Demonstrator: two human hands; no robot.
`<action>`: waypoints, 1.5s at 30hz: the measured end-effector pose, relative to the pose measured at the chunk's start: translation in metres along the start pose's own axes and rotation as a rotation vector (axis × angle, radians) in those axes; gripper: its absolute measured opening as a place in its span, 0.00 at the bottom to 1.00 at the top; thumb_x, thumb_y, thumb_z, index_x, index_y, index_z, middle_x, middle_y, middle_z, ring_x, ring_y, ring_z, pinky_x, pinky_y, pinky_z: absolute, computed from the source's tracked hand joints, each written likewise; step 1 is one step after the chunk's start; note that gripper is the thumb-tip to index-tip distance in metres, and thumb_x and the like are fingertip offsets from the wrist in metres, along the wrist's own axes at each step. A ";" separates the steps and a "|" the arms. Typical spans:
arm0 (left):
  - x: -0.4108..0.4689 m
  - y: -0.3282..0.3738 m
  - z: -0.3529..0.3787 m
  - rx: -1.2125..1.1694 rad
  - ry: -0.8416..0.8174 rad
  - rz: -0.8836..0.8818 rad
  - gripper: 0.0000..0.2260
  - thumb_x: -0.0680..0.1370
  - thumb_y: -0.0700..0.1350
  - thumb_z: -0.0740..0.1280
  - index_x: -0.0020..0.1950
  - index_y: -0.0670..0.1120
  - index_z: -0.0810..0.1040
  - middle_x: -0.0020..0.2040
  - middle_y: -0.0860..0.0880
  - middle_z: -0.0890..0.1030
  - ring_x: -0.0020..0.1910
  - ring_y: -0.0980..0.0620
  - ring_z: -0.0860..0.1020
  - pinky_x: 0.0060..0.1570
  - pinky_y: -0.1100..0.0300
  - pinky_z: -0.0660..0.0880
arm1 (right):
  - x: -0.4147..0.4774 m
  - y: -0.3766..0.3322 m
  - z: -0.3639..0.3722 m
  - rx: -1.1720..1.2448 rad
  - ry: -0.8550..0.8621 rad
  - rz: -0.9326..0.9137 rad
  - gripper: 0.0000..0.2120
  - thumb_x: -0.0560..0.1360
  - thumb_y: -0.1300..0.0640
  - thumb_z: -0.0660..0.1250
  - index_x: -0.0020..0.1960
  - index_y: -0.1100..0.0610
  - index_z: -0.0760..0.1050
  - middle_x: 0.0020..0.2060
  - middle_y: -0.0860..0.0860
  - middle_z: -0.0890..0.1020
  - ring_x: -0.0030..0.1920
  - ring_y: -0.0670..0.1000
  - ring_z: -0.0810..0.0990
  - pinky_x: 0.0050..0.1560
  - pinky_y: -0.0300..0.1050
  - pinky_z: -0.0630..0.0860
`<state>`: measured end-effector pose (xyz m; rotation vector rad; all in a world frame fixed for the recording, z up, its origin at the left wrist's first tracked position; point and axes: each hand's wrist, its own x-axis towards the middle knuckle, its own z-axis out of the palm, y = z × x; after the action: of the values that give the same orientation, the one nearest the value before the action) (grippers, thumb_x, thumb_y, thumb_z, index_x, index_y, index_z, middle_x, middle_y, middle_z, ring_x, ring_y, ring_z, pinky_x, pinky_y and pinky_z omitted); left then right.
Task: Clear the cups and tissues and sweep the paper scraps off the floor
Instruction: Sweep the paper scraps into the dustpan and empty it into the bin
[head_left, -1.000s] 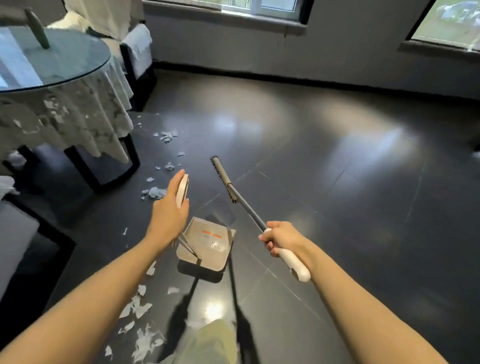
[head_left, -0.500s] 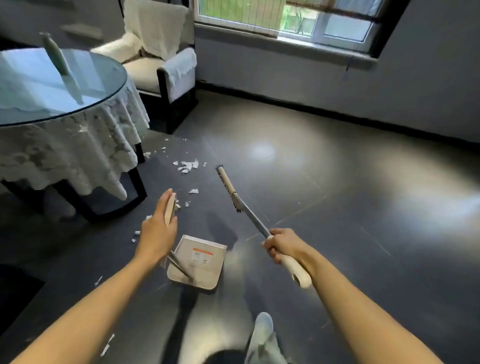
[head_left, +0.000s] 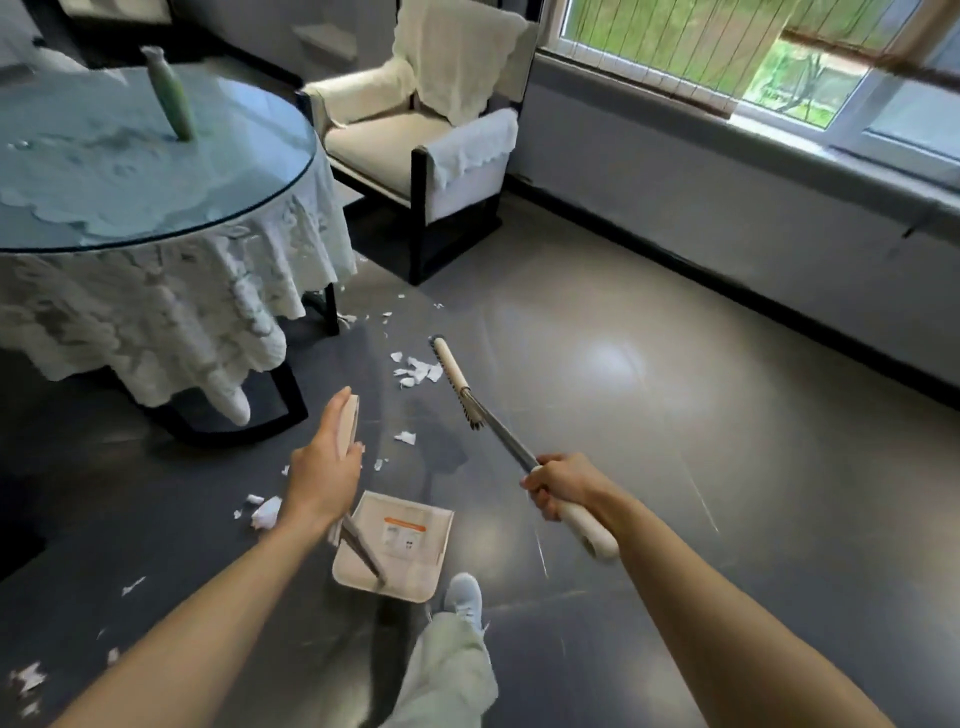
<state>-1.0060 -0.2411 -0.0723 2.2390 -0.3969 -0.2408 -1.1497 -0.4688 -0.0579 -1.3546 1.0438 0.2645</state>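
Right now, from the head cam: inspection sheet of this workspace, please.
Surface: dark glossy floor, with paper scraps scattered from the table's foot back toward the person.
Job's things: broom, its head beside one scrap cluster; dustpan below the left hand; cups, tissues: nothing seen.
Clutter: green vase on round glass-topped table.
Grippers: left hand grips the dustpan's handle; right hand grips the broom's handle.
Cables: nothing seen.
Surroundings: cream armchair, window, grey wall.
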 end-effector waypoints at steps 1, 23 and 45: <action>0.021 0.008 0.014 -0.017 0.003 -0.014 0.28 0.78 0.39 0.62 0.74 0.58 0.59 0.68 0.46 0.73 0.62 0.38 0.72 0.59 0.52 0.68 | 0.019 -0.016 -0.011 -0.022 -0.017 -0.004 0.07 0.74 0.74 0.61 0.49 0.65 0.69 0.28 0.54 0.67 0.19 0.47 0.65 0.20 0.33 0.64; 0.320 0.192 0.232 0.036 0.291 -0.441 0.29 0.78 0.38 0.61 0.74 0.60 0.59 0.65 0.46 0.75 0.54 0.35 0.74 0.51 0.53 0.67 | 0.366 -0.344 -0.245 -0.547 -0.308 -0.126 0.08 0.72 0.72 0.63 0.50 0.65 0.73 0.24 0.54 0.69 0.18 0.47 0.67 0.20 0.33 0.65; 0.481 0.260 0.278 -0.082 0.466 -0.701 0.28 0.77 0.43 0.65 0.66 0.73 0.61 0.50 0.47 0.80 0.29 0.49 0.76 0.40 0.51 0.77 | 0.591 -0.543 -0.212 -0.952 -0.564 -0.176 0.20 0.73 0.71 0.61 0.65 0.70 0.67 0.27 0.56 0.71 0.22 0.50 0.68 0.19 0.37 0.68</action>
<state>-0.6944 -0.7694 -0.0692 2.1878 0.6448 -0.0832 -0.5414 -1.0324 -0.1024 -2.0242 0.2844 1.0340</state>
